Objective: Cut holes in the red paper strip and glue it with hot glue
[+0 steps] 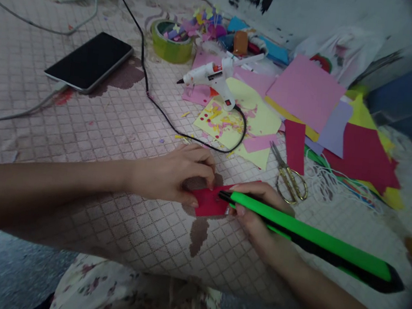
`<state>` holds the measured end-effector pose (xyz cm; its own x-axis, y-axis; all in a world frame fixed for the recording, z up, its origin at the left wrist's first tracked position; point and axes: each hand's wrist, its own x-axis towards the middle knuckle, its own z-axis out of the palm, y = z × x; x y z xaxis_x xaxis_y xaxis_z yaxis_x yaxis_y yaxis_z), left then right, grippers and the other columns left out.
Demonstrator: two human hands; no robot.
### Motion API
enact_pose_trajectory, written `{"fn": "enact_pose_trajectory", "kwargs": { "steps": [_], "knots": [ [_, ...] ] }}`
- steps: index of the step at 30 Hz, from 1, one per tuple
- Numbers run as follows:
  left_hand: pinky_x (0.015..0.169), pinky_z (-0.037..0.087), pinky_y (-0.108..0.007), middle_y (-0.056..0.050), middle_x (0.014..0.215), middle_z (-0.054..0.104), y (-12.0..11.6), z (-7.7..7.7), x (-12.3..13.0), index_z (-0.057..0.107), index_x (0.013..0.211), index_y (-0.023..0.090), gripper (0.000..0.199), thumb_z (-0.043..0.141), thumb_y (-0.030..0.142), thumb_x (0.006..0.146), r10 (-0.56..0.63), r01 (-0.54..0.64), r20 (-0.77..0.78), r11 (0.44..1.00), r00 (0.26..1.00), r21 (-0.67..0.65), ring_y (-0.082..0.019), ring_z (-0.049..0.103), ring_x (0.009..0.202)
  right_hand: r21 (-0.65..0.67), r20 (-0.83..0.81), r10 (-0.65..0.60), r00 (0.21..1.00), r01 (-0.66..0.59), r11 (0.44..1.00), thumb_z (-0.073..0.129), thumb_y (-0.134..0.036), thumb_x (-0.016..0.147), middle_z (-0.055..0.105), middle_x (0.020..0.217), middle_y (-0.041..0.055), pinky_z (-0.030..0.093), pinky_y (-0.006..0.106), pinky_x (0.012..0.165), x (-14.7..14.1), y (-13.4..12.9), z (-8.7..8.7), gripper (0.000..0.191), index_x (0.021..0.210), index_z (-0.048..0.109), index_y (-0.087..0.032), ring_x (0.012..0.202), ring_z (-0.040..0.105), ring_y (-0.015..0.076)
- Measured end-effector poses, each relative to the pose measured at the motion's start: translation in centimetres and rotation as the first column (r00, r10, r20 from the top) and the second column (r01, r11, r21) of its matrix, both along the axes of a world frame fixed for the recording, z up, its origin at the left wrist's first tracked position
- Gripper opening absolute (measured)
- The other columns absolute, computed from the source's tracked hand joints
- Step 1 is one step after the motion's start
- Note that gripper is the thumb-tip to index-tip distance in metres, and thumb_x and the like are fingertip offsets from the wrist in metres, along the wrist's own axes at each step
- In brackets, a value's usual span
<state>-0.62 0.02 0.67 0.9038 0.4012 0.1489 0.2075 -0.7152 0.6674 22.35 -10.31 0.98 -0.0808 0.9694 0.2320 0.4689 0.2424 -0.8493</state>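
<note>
A small piece of red paper [209, 202] lies on the patterned tablecloth near the front edge. My left hand [186, 172] curves over its left side, with the thumb on the lower left corner and the fingertips at the upper edge, holding it down. In my right hand [258, 213] is a thick green and black pen [311, 232], gripped near its front end. The black tip touches or hovers just over the paper; I cannot tell which. Part of the paper's right side is hidden behind the pen and right hand.
Scissors [289, 177] with gold handles lie right of the hands, near white string [329, 183]. Behind are a white glue gun [213, 75] with a black cord, coloured paper sheets [306, 94] and a tape roll [170, 46]. A phone [91, 61] lies left, cable attached.
</note>
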Motion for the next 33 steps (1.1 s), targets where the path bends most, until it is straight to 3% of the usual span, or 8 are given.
{"fn": "enact_pose_trajectory", "kwargs": {
  "steps": [6,12,17,22,28,33],
  "knots": [
    [0.101,0.036,-0.042,-0.008,0.114,0.060,0.0,-0.7,0.2,0.064,0.107,0.020,0.036,0.080,0.040,0.082,0.014,-0.014,0.056,1.000,0.998,-0.013,-0.027,0.052,0.111,0.060,-0.160,-0.150,0.976,0.161,0.985,0.064,-0.025,0.086,0.071,0.085,0.0005,0.056,0.028,0.060,1.2,1.1,-1.1,0.011,0.096,0.071,-0.025,0.069,0.067,0.0157],
    [0.099,0.035,-0.042,-0.007,0.115,0.059,-0.2,-1.3,0.1,0.063,0.108,0.022,0.044,0.076,0.056,0.083,0.024,-0.026,0.060,0.999,0.998,0.025,-0.027,0.051,0.111,-0.108,-0.331,-0.137,0.934,0.106,0.988,0.064,-0.024,0.087,0.069,0.079,-0.0022,0.057,0.028,0.059,1.4,1.7,-2.0,0.013,0.099,0.067,-0.024,0.063,0.068,0.0142],
    [0.097,0.035,-0.042,-0.008,0.117,0.059,-0.8,-1.4,0.1,0.061,0.111,0.021,0.045,0.071,0.059,0.087,0.039,-0.043,0.076,0.998,0.996,0.053,-0.027,0.050,0.111,-0.133,-0.412,-0.146,0.899,0.099,0.986,0.065,-0.018,0.086,0.069,0.081,-0.0042,0.055,0.024,0.059,1.3,1.9,-2.0,0.014,0.098,0.069,-0.024,0.062,0.067,0.0106],
    [0.097,0.035,-0.041,-0.007,0.115,0.060,-0.9,-1.3,0.3,0.062,0.111,0.022,0.048,0.069,0.062,0.086,0.014,-0.020,0.100,0.998,0.995,0.061,-0.027,0.051,0.111,-0.149,-0.461,-0.161,0.873,0.103,0.984,0.063,-0.017,0.085,0.068,0.079,-0.0044,0.054,0.026,0.060,1.1,2.0,-1.5,0.015,0.096,0.069,-0.024,0.060,0.065,0.0113],
    [0.098,0.034,-0.041,-0.006,0.115,0.060,-0.9,-1.1,0.2,0.062,0.109,0.022,0.040,0.077,0.049,0.085,-0.010,0.003,0.093,0.998,0.996,0.069,-0.027,0.051,0.112,-0.097,-0.477,-0.207,0.854,0.183,0.978,0.065,-0.015,0.082,0.068,0.076,-0.0046,0.053,0.024,0.062,1.5,2.5,-1.4,0.016,0.094,0.071,-0.024,0.061,0.065,0.0105],
    [0.099,0.035,-0.040,-0.006,0.116,0.060,-0.8,-1.1,0.2,0.063,0.108,0.022,0.038,0.078,0.047,0.084,-0.015,0.010,0.092,0.998,0.996,0.061,-0.027,0.051,0.113,-0.052,-0.336,-0.096,0.937,0.084,0.995,0.065,-0.019,0.084,0.072,0.082,-0.0026,0.054,0.024,0.058,1.7,1.7,-0.7,0.015,0.096,0.071,-0.025,0.062,0.066,0.0116]
  ]
}}
